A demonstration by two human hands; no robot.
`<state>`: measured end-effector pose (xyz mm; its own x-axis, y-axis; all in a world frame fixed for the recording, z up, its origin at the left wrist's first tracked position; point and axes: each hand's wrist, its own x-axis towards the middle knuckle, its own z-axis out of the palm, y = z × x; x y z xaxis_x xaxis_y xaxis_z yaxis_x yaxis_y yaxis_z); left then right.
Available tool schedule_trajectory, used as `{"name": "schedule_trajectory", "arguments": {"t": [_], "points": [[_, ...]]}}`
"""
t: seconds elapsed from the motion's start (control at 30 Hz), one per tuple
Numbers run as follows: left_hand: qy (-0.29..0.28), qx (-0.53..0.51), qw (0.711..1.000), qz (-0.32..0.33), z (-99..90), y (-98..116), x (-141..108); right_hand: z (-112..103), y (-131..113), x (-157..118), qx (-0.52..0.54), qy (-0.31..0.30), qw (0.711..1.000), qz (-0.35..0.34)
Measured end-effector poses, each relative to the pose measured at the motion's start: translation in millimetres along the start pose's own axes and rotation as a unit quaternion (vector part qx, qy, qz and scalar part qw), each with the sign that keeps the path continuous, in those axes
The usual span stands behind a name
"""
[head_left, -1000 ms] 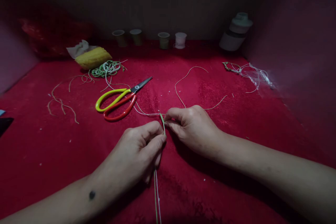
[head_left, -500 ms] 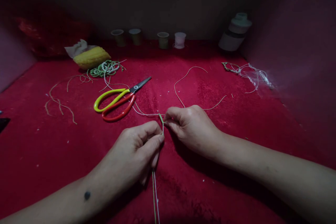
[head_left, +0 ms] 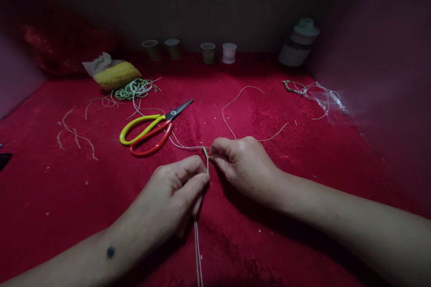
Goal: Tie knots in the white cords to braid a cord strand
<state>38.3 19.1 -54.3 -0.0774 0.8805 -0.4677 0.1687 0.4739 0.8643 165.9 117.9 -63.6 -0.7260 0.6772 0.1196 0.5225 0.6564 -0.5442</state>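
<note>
Between my hands is a short green knotted section of cord (head_left: 205,151), with thin cord strands leading off it. My left hand (head_left: 182,186) pinches the cord between thumb and forefinger just below the knots; two strands, one greenish and one white, run down from under it toward the near edge. My right hand (head_left: 242,161) is closed at the right side of the knotted section, its thumb and forefinger pinched on a cord end too fine to see clearly. Beyond the left hand lie scissors (head_left: 151,132) with one yellow and one red handle, blades partly apart.
On the red cloth (head_left: 101,210), a yellow bundle (head_left: 117,75) and tangled green-white cord (head_left: 134,89) lie back left. Several thread spools (head_left: 229,54) line the rear wall. A white bottle (head_left: 298,45) stands back right, near a knotted cord (head_left: 296,87) and clear plastic (head_left: 336,103).
Both hands keep practically the same pose on the cord. The whole view has shifted very slightly; nothing was let go or taken up.
</note>
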Motion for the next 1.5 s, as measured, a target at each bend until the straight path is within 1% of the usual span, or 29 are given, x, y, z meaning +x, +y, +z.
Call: {"name": "schedule_trajectory", "arguments": {"t": [0.13,0.27,0.37,0.5,0.67,0.8,1.03,1.27,1.5], "points": [[0.013,0.046,0.999,0.023,-0.3,0,0,1,6,-7,0.03,0.009,0.999,-0.024],[0.009,0.064,0.997,0.037,-0.1,-3,-1,1,11,-16,0.053,0.023,0.995,-0.082],[0.017,0.1,0.993,0.055,-0.2,-6,-3,0,13,-20,0.054,0.032,0.99,-0.128],[0.022,0.145,0.985,0.086,-2.1,-6,-3,1,15,-21,0.064,0.032,0.985,-0.16],[0.006,0.216,0.968,0.13,-5.4,-5,1,2,16,-19,0.06,0.036,0.983,-0.172],[0.01,0.248,0.959,0.139,-6.1,-4,2,0,15,-19,0.064,0.046,0.981,-0.179],[0.006,0.254,0.955,0.151,-5.6,-6,2,-1,14,-20,0.075,0.046,0.981,-0.174],[0.007,0.229,0.958,0.172,-6.9,-11,2,0,13,-19,0.07,0.047,0.98,-0.179],[-0.001,0.224,0.96,0.168,-6.6,-11,1,0,13,-19,0.069,0.04,0.981,-0.178]]}}
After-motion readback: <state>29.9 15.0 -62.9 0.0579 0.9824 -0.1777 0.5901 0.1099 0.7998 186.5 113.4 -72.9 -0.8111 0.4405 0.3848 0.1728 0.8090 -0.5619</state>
